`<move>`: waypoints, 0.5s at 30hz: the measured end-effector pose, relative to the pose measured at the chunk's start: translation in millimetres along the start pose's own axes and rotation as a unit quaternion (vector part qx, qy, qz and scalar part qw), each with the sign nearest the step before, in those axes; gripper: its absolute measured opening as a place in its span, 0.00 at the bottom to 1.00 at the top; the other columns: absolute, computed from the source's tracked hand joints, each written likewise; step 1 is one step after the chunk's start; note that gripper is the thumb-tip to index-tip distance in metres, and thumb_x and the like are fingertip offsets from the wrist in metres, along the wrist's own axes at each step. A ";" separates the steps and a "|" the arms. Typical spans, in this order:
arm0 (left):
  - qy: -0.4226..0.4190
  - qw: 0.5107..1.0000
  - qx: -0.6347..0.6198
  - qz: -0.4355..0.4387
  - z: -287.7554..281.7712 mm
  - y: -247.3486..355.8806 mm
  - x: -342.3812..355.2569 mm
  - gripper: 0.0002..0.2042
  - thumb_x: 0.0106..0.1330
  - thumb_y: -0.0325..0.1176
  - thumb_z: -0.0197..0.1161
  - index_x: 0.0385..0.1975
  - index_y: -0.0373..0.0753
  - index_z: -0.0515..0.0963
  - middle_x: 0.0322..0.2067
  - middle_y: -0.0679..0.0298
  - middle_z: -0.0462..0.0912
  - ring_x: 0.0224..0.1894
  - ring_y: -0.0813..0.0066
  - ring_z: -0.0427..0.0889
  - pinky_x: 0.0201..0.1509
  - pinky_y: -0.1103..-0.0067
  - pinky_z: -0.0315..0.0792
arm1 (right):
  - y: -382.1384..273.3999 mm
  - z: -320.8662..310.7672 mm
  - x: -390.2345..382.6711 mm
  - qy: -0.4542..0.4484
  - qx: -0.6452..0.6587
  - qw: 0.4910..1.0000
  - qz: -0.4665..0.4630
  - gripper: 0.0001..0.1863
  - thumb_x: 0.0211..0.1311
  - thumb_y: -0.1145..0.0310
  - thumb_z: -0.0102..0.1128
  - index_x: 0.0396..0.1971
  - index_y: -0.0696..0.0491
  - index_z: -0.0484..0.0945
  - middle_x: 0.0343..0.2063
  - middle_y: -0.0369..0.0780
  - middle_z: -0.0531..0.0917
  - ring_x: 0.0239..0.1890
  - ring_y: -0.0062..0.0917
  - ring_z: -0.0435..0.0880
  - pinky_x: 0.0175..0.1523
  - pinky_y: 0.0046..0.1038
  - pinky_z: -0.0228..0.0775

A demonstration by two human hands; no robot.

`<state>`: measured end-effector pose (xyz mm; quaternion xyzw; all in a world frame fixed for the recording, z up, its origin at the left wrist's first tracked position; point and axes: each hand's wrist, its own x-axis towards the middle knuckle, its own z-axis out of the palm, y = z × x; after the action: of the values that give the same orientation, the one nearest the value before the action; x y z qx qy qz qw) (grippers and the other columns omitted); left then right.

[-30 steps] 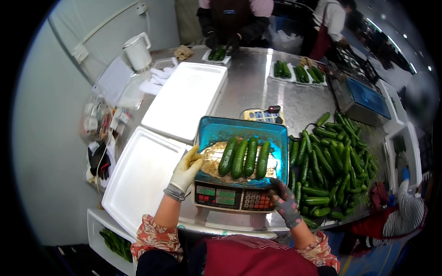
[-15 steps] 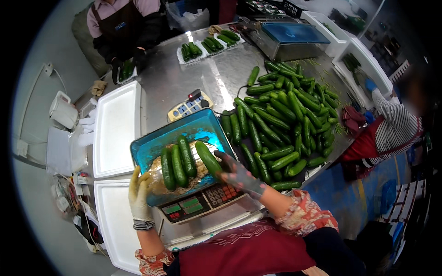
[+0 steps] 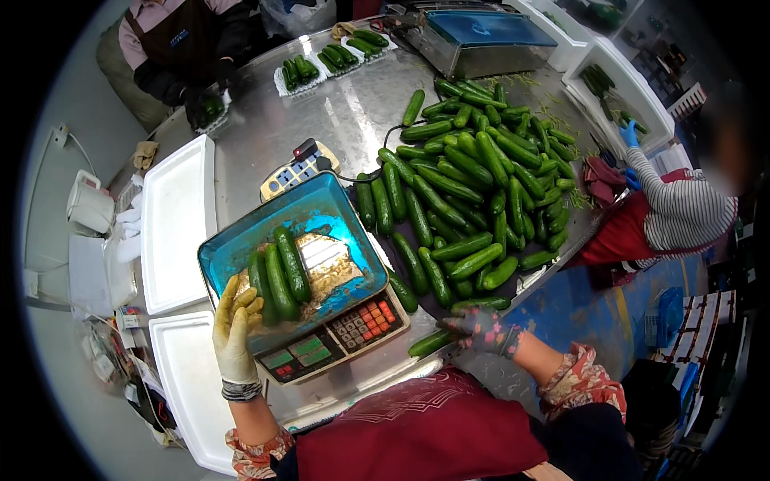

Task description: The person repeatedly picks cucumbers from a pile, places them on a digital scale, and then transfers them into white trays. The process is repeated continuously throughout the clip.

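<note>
Three cucumbers (image 3: 275,282) lie side by side on the dirty blue tray (image 3: 353,210) of a weighing scale. My left hand (image 3: 236,329), in a whitish-yellow glove, is at the tray's left edge beside them. Its fingers are stretched out and slightly bent, holding nothing that I can see. My right hand (image 3: 484,329), in a dark patterned glove, is closed round the end of a single cucumber (image 3: 431,344) at the front of the metal table, right of the scale's keypad (image 3: 362,325). Behind it spreads a big heap of cucumbers (image 3: 473,180).
White foam boxes (image 3: 178,228) stand left of the scale. At the far side are packed cucumber trays (image 3: 337,58), a blue-topped machine (image 3: 485,32) and a co-worker handling a tray (image 3: 212,111). Another person (image 3: 678,204) reaches into a foam box (image 3: 622,88) at right.
My right hand has carried its cucumber from over the scale tray rightward to the table's front edge. The three cucumbers stay on the tray. The whole view has shifted a little.
</note>
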<state>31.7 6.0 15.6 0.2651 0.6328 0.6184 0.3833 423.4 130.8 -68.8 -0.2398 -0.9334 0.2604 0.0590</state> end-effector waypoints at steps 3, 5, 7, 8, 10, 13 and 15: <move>0.003 1.000 0.001 -0.010 2.1 0.5 -5.0 0.26 0.63 0.36 0.55 0.60 0.33 0.61 0.46 0.58 0.74 0.44 0.76 0.76 0.43 0.85 0.70 | 21.0 -28.1 27.8 0.097 -0.102 0.990 0.015 0.15 0.44 0.66 0.59 0.37 0.48 0.75 0.32 0.43 0.77 0.36 0.39 0.77 0.40 0.37 0.69; 0.004 1.000 0.003 -0.010 3.6 -0.9 -5.4 0.25 0.63 0.37 0.55 0.60 0.34 0.62 0.46 0.57 0.75 0.43 0.76 0.76 0.43 0.84 0.70 | 40.1 -54.8 48.3 0.174 -0.159 0.966 0.104 0.14 0.46 0.67 0.59 0.36 0.51 0.74 0.33 0.44 0.78 0.36 0.41 0.76 0.41 0.39 0.68; 0.016 1.000 0.015 -0.009 4.0 2.0 -11.9 0.25 0.63 0.37 0.54 0.59 0.35 0.62 0.45 0.57 0.76 0.43 0.76 0.76 0.44 0.83 0.70 | 79.5 -54.0 54.4 0.170 -0.228 0.945 0.164 0.14 0.50 0.62 0.58 0.36 0.51 0.74 0.34 0.45 0.78 0.38 0.42 0.77 0.42 0.39 0.69; 0.009 1.000 -0.008 -0.002 -0.1 -1.4 -11.5 0.22 0.66 0.31 0.52 0.59 0.33 0.62 0.45 0.57 0.76 0.43 0.74 0.78 0.43 0.85 0.71 | 96.2 -56.1 51.4 0.118 -0.189 0.961 0.166 0.14 0.50 0.60 0.58 0.36 0.51 0.74 0.34 0.45 0.78 0.38 0.41 0.77 0.42 0.39 0.69; 0.012 1.000 -0.010 -0.001 -3.4 -3.2 -14.7 0.22 0.66 0.31 0.52 0.58 0.32 0.62 0.45 0.57 0.75 0.43 0.75 0.78 0.42 0.85 0.72 | 101.6 -66.7 60.2 0.048 -0.160 0.972 0.168 0.15 0.51 0.59 0.58 0.36 0.52 0.74 0.34 0.46 0.78 0.38 0.41 0.77 0.42 0.39 0.70; 0.024 1.000 -0.012 -0.007 -4.8 -6.0 -15.9 0.22 0.66 0.31 0.51 0.58 0.31 0.62 0.45 0.56 0.75 0.42 0.75 0.78 0.41 0.86 0.72 | 87.5 -76.1 69.6 0.031 -0.195 0.962 0.190 0.15 0.51 0.58 0.59 0.35 0.52 0.74 0.33 0.46 0.78 0.38 0.39 0.78 0.40 0.39 0.71; 0.032 0.999 -0.006 -0.015 -3.6 -8.3 -19.0 0.22 0.65 0.33 0.52 0.58 0.32 0.62 0.45 0.56 0.75 0.43 0.74 0.77 0.43 0.84 0.71 | 74.8 -73.7 85.5 0.105 -0.166 0.960 0.197 0.16 0.50 0.59 0.59 0.36 0.52 0.72 0.33 0.45 0.77 0.37 0.40 0.78 0.38 0.39 0.71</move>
<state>40.7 -12.2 10.1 0.2331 0.6448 0.6245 0.3740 396.8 261.5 -45.3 -0.4511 -0.8865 0.0811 0.0638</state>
